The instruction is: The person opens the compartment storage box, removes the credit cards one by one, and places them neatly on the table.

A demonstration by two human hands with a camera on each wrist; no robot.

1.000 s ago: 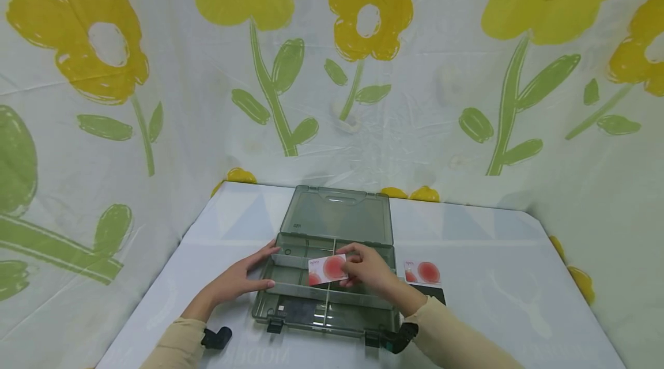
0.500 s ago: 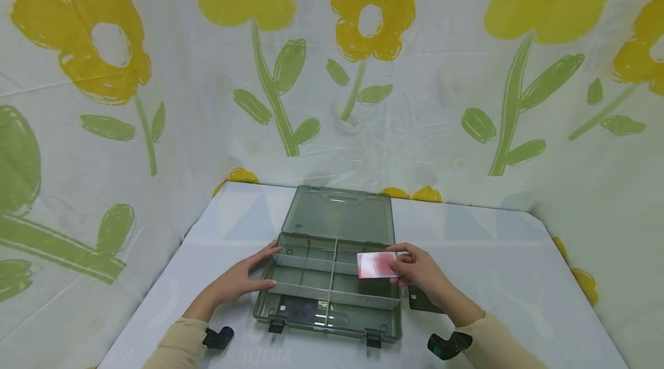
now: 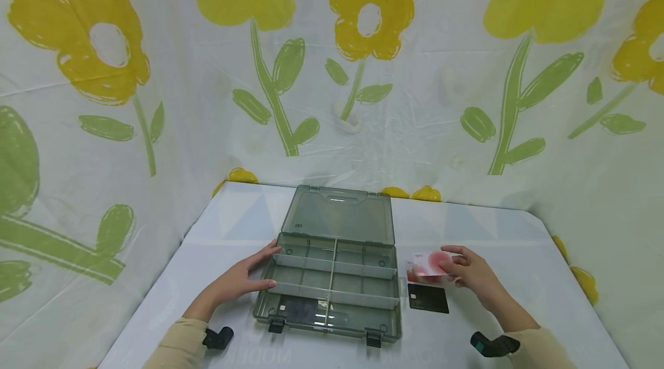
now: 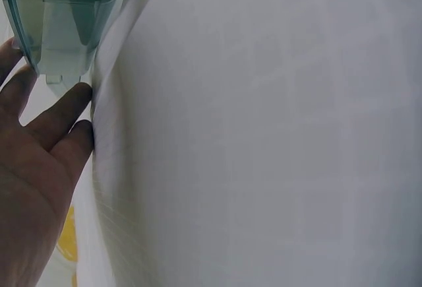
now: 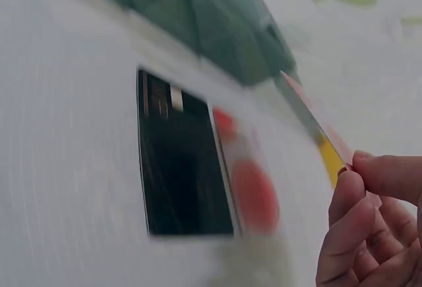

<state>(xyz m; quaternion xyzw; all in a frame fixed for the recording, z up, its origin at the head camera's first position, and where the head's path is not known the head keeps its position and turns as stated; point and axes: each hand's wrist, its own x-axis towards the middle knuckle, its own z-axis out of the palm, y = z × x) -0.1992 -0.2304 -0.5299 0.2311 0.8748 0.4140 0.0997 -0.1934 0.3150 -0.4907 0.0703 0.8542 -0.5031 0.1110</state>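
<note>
My right hand [image 3: 478, 278] pinches a white card with red circles [image 3: 428, 263] by its edge between thumb and fingers. In the right wrist view that card is tilted, nearly edge-on. Below it a similar red-and-white card [image 5: 254, 191] lies on the table, partly covered in the head view. Against that one lies a black chip card [image 3: 428, 298]. My left hand [image 3: 234, 281] rests its spread fingers and thumb on the left side of a grey-green translucent compartment box [image 3: 363, 285]. The left wrist view shows the fingers [image 4: 62, 112] against the box's side.
The box's lid [image 3: 339, 216] lies folded back behind it. A dark card [image 3: 298, 309] sits in the front left compartment; two latches [image 3: 373, 339] stick out at the front. White table surface [image 3: 508, 288] extends right of the cards, and a flower-patterned curtain [image 3: 404, 138] surrounds the table.
My right hand has carried the pinched card from over the box's middle rightward, out past its right side, to above the loose cards. The left hand has stayed in place.
</note>
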